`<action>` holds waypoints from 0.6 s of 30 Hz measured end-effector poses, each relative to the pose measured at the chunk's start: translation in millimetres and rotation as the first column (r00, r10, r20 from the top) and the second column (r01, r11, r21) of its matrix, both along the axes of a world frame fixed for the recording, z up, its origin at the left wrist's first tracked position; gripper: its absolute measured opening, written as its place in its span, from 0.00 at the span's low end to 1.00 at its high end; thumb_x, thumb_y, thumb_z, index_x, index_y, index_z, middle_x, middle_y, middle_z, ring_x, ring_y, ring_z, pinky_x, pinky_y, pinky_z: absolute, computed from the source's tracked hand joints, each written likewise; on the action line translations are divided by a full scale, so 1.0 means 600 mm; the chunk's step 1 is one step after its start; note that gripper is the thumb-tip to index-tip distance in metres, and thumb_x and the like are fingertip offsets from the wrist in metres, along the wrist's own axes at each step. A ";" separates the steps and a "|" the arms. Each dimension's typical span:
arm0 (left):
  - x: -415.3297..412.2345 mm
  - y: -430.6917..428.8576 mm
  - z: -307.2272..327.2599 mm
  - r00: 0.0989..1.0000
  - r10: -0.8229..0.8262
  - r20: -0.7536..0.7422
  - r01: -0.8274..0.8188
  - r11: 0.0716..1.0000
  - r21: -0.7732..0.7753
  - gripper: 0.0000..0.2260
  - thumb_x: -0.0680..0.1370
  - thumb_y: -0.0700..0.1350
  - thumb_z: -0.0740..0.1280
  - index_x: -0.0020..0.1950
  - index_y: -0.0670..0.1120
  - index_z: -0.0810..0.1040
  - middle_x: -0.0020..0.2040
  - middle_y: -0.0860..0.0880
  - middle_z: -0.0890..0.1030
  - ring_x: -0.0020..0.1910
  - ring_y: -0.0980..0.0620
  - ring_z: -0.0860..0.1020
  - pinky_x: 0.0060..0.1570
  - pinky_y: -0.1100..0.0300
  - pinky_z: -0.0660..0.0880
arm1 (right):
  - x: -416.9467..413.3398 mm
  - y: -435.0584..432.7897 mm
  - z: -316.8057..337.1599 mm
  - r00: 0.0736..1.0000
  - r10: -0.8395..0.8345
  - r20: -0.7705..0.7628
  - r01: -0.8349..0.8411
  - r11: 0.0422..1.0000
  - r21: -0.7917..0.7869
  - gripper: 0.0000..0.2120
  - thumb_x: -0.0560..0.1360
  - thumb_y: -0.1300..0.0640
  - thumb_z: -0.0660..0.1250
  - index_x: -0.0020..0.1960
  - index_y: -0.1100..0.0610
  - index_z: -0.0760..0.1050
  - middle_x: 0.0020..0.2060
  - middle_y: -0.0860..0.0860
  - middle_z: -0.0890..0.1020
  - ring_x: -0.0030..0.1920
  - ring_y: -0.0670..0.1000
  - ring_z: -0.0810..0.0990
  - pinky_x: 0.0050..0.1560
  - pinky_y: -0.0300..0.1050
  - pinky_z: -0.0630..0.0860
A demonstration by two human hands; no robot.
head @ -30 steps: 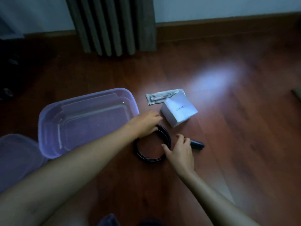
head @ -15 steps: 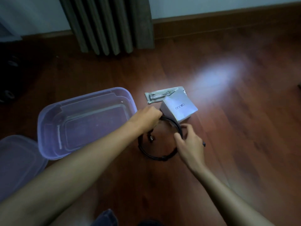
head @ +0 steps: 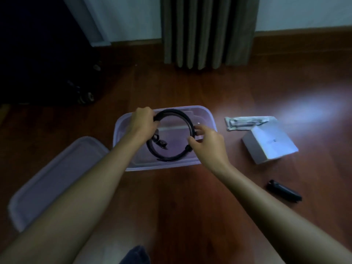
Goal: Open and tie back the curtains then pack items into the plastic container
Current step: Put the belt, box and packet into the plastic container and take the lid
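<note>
A coiled black cable (head: 172, 113) hangs as a loop over the clear plastic container (head: 206, 115) on the wooden floor. My left hand (head: 142, 121) grips the loop's upper left, and my right hand (head: 207, 139) pinches its right side. The cable's plug ends dangle inside the loop, just above the container's bottom. To the right on the floor lie a white box (head: 269, 143), a flat sealed packet (head: 249, 121) behind it, and a small black cylindrical device (head: 283, 193) nearer to me.
The container's lid (head: 55, 178) lies on the floor to the left. A gathered grey curtain (head: 207, 31) hangs at the back wall. Dark objects (head: 83, 94) sit in the shadowed far left corner. A bright light patch falls on the floor at right.
Both hands lifted the coiled cable off the floor beside the white box and carried it left, over the container. The black device now lies uncovered on the floor.
</note>
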State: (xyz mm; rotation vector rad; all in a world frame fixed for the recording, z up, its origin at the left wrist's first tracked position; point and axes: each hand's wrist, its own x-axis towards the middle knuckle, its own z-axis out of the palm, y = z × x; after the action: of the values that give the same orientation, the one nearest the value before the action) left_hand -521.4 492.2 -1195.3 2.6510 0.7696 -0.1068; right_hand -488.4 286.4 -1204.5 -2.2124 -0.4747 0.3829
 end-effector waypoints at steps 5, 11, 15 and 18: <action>-0.049 0.036 -0.070 0.975 0.183 -0.124 -0.184 0.983 0.000 0.08 0.77 0.43 0.69 0.50 0.38 0.81 0.44 0.41 0.83 0.44 0.44 0.81 0.38 0.55 0.74 | 0.009 0.084 -0.061 0.991 0.130 -0.031 -0.134 0.972 -0.195 0.06 0.74 0.64 0.63 0.46 0.59 0.78 0.35 0.53 0.82 0.33 0.51 0.79 0.32 0.48 0.77; -0.059 0.033 -0.122 0.971 0.215 -0.102 -0.224 0.970 -0.090 0.08 0.77 0.45 0.69 0.47 0.40 0.78 0.40 0.45 0.78 0.41 0.48 0.77 0.39 0.57 0.69 | 0.024 0.109 -0.108 0.988 0.131 -0.077 -0.148 0.942 -0.300 0.13 0.70 0.70 0.59 0.30 0.56 0.67 0.26 0.51 0.72 0.29 0.52 0.70 0.26 0.43 0.61; -0.078 0.039 -0.109 0.985 0.156 0.072 -0.151 0.986 -0.073 0.13 0.79 0.48 0.65 0.41 0.41 0.77 0.38 0.44 0.79 0.42 0.44 0.79 0.37 0.56 0.69 | 0.025 0.113 -0.115 0.991 0.077 -0.105 -0.103 0.957 -0.271 0.18 0.71 0.70 0.58 0.27 0.55 0.61 0.24 0.50 0.66 0.25 0.50 0.63 0.26 0.42 0.57; -0.095 0.062 -0.099 0.947 0.126 0.295 -0.150 0.987 0.061 0.14 0.83 0.43 0.57 0.63 0.39 0.76 0.64 0.40 0.76 0.66 0.42 0.72 0.64 0.53 0.69 | 0.028 0.119 -0.115 0.992 0.048 -0.120 -0.078 0.961 -0.266 0.17 0.72 0.70 0.58 0.28 0.56 0.62 0.25 0.50 0.68 0.26 0.49 0.64 0.25 0.41 0.56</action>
State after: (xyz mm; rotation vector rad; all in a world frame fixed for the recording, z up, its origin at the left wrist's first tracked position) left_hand -578.5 529.3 -1254.7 2.5958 0.8706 0.3524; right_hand -471.9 357.7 -1273.3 -2.4258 -0.4551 0.6354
